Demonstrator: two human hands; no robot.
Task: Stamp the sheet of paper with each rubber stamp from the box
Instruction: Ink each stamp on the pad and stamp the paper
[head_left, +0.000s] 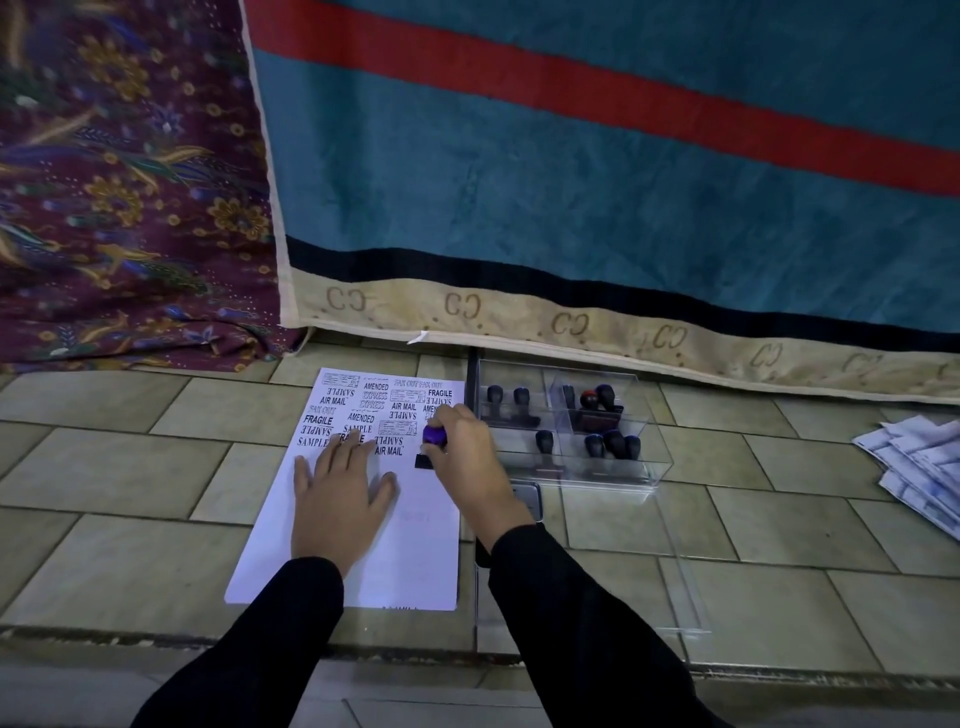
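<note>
Paper (363, 545) lay at lower centre under our flat, spread left hand (337, 493). Our right hand (467, 462) gripped a purple-handled stamp (432, 446), seemingly pressed onto the sheet. Right of it sat the clear box (649, 467) of stamps.

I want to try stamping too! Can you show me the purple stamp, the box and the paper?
purple stamp (434, 435), head view, its round handle.
box (608, 474), head view, clear front wall.
paper (415, 551), head view, blank lower part.

White sheet (405, 545) lies flat, top third full of black imprints: FRAGILE, AIR MAIL, SAMPLE. Purple-handled stamp (434, 436) upright, base on sheet's right side. Clear box (649, 467) just right of sheet, dark-handled stamps (613, 444) standing in its compartments.
</note>
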